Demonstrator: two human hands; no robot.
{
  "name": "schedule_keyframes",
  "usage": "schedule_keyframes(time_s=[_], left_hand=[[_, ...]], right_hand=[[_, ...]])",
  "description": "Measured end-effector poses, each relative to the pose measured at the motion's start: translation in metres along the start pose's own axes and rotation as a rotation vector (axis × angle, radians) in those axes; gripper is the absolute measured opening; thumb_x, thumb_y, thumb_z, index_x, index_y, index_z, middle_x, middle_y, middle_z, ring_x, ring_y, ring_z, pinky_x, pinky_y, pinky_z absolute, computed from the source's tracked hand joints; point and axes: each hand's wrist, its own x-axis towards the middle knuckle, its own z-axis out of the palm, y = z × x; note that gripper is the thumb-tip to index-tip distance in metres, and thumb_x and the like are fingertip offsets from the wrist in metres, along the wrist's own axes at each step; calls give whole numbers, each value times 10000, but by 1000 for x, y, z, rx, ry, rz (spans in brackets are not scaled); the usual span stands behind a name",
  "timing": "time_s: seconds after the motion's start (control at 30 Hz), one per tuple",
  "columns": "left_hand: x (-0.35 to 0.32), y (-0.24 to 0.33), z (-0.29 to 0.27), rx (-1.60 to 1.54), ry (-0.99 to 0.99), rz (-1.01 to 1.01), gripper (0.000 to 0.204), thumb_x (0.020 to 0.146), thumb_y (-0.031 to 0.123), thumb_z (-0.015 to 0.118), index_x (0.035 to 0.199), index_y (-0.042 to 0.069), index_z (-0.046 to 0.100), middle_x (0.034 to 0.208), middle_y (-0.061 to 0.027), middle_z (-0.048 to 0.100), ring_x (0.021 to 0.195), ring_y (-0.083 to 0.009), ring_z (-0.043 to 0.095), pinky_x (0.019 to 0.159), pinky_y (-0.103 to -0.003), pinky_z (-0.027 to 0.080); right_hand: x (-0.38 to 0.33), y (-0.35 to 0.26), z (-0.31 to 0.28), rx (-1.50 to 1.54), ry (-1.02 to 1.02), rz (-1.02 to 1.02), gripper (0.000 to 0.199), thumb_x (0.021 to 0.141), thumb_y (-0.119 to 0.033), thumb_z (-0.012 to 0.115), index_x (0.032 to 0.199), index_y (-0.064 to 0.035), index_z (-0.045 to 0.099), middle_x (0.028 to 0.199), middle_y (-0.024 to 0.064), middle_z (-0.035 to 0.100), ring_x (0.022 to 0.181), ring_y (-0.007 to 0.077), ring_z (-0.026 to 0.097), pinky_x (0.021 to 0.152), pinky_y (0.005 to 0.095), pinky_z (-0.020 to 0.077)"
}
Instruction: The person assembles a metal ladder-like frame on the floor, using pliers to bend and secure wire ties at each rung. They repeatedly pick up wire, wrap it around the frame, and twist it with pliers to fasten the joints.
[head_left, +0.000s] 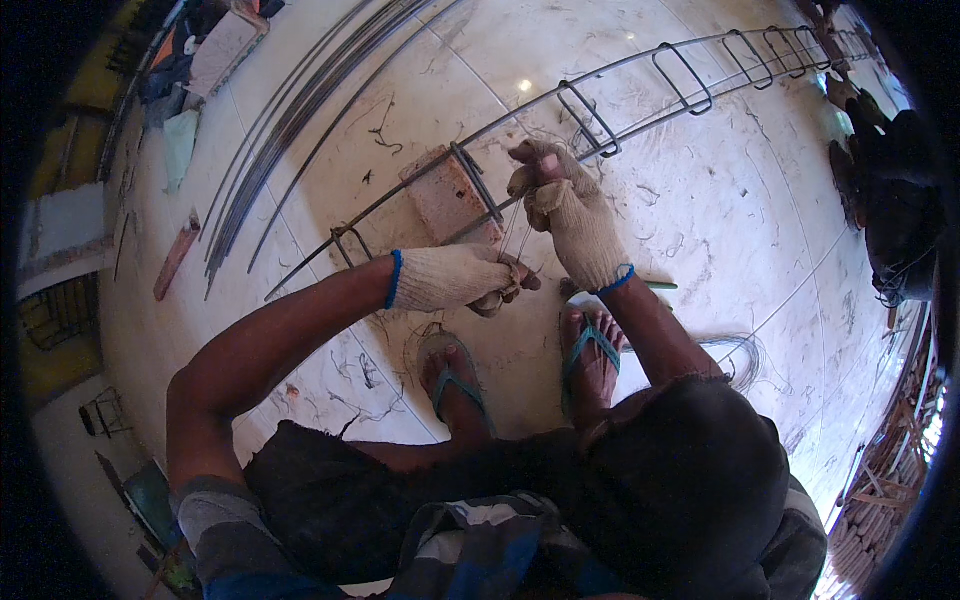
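While you crouch over the floor (700, 200), your left hand (455, 278), in a knit glove with a blue cuff, is clenched low and near, just above your feet; thin wire (522, 232) runs up from its fist. What else sits inside that fist cannot be made out. Your right hand (570, 215), gloved the same way, is raised a little farther off, its fingers (535, 160) pinched on the wire where it meets the cage (640, 75). The two hands are close together but not touching.

The cage is a long run of rebar with rectangular stirrups slipped over it, stretching from the near left, past your hands, away to the far right. Just left of your hands one stirrup (478, 180) stands over a brick (445, 195), which lies under the bars.

Your feet, in sandals (455, 372) with blue straps, are planted right below the hands. A small green-handled tool (650, 286) lies beside your right wrist. A coil of wire (740, 355) lies on the floor to the right of your right foot. Farther left, a bundle of loose bars (290, 120) lies on the pale floor, with wire scraps scattered about. Another person's dark-clothed shape (890, 200) is at the far right edge.
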Motion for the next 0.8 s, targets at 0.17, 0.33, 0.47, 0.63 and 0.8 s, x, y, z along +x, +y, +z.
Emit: schedule_keyframes(time_s=[0.17, 0.33, 0.47, 0.63, 0.8], left_hand=[[-5, 0, 0, -7, -73, -7, 486, 1145, 376, 451, 1408, -3, 601, 957, 21, 510, 886, -94, 489, 799, -257, 453], [-8, 1, 1, 146, 158, 97, 469, 1139, 398, 456, 1408, 42, 598, 1044, 8, 593, 949, -96, 548, 862, -268, 489], [-15, -3, 2, -464, 75, 64, 429, 1132, 403, 466, 1347, 54, 594, 1148, -16, 642, 930, -123, 606, 852, -330, 546], [-20, -10, -2, -221, 289, 197, 497, 1108, 537, 450, 1186, 86, 646, 780, 34, 503, 639, -94, 474, 619, -271, 478], [-27, -14, -10, -79, 357, 11, 521, 1104, 541, 453, 1110, 67, 671, 768, 24, 516, 634, -101, 479, 588, -288, 442]], right_hand=[[0, 16, -1, 395, 16, 94, 459, 1064, -528, 579, 1203, -91, 594, 872, 3, 597, 669, 75, 474, 585, 239, 373], [4, 28, -7, 587, 128, 108, 361, 1056, -482, 617, 1170, -141, 590, 819, -33, 531, 653, 72, 441, 595, 243, 365], [5, 32, -14, 692, 91, 51, 327, 1067, -450, 610, 1153, -135, 584, 842, -25, 550, 692, 86, 474, 641, 245, 397], [3, 24, -27, 584, 94, 372, 421, 1035, -400, 665, 1301, -81, 598, 1049, 55, 678, 763, 154, 581, 716, 288, 495], [-25, -5, -39, -509, -383, 332, 484, 904, -238, 747, 1324, -23, 637, 1220, 126, 728, 993, 189, 722, 879, 324, 574]])
